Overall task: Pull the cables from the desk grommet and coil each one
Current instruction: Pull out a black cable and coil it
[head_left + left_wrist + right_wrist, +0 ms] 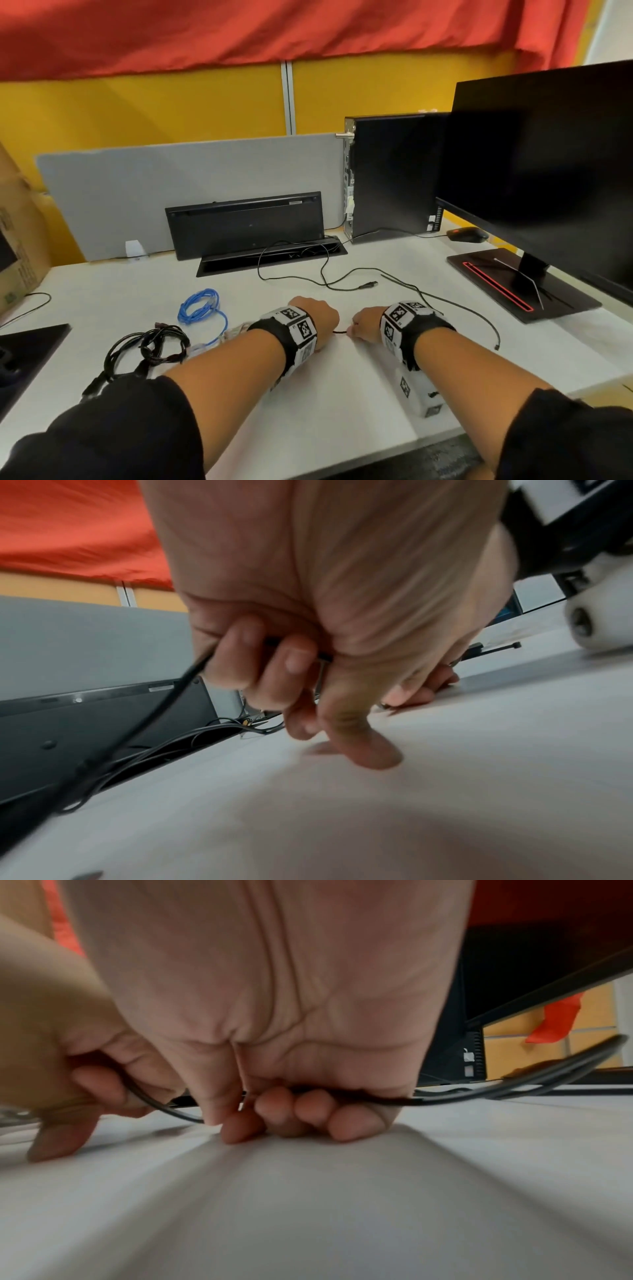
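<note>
A thin black cable (455, 305) snakes over the white desk from the open black grommet tray (274, 257) toward me. Both hands grip it near the desk's middle, a short stretch of cable between them. My left hand (320, 320) curls its fingers (260, 661) round the cable (171, 699). My right hand (364, 327) holds the same cable (479, 1093) in a closed fist, knuckles on the desk. A second black cable (291, 274) with a free plug (371, 284) loops out of the tray.
A coiled blue cable (200, 306) and a bundle of black cables (150, 346) lie at the left. A keyboard (246, 226) leans on the grey divider. A small black computer (390, 174), mouse (467, 234) and monitor (548, 164) stand at the right; a cardboard box (17, 240) stands at far left.
</note>
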Motion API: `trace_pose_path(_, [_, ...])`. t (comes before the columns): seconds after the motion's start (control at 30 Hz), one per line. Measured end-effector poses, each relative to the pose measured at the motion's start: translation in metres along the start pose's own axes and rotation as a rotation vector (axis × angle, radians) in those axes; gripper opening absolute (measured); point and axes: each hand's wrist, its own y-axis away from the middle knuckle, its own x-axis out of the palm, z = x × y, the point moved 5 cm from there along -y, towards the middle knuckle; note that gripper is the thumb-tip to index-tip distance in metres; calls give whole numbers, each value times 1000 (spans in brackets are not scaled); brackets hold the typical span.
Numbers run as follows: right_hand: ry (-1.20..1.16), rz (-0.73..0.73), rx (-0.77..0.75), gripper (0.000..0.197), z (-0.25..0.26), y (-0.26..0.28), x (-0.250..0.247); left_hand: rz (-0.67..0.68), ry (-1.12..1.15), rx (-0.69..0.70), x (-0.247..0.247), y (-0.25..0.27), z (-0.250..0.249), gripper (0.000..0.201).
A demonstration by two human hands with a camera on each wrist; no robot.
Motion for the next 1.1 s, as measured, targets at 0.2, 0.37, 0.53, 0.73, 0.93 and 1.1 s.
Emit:
trace_pose_path(0.2, [-53, -63, -38, 31, -10, 10, -19, -229, 202, -21, -40, 39, 37, 40])
trace_pose_path(0.37, [-129, -364, 5, 33, -34, 18, -63, -428, 452, -118, -68, 83, 128, 50])
trace_pose_path(0.53, [-294, -660, -91, 45, -34, 23, -130, -518, 397, -385, -62, 120, 218, 47])
trace_pose_path(0.73, [-339, -853, -251, 43, -26, 43, -186, -626, 366, -601, -44, 158, 294, 47])
trace_pose_path(0.93, [-324, -940, -281, 34, -30, 61, -245, -665, 404, -816, -37, 193, 346, 45])
trace_pose_path(1.1, [-382, -1054, -258, 39, -37, 66, -276, -733, 1080, -791, -26, 197, 355, 46])
